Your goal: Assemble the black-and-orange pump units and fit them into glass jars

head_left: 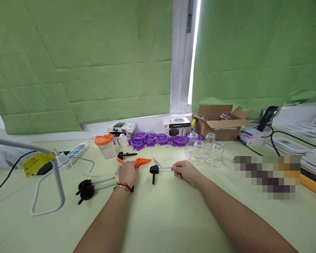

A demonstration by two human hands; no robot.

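Two forearms [106,219] extend from the lower edge. At frame centre my right hand [184,172] pinches the end of a black-headed rod [155,169]; I advise holding it level, lest the head tip. My left hand [127,173], left of centre, partly covers an orange piece [142,162]; I cannot tell its grip.

The right fingers [177,169] pinch a black-headed metal rod [158,168].

Green blinds [107,52] hanging behind the desk [163,218], an open cardboard box [225,131] standing below, a power strip [77,152] lying leftward
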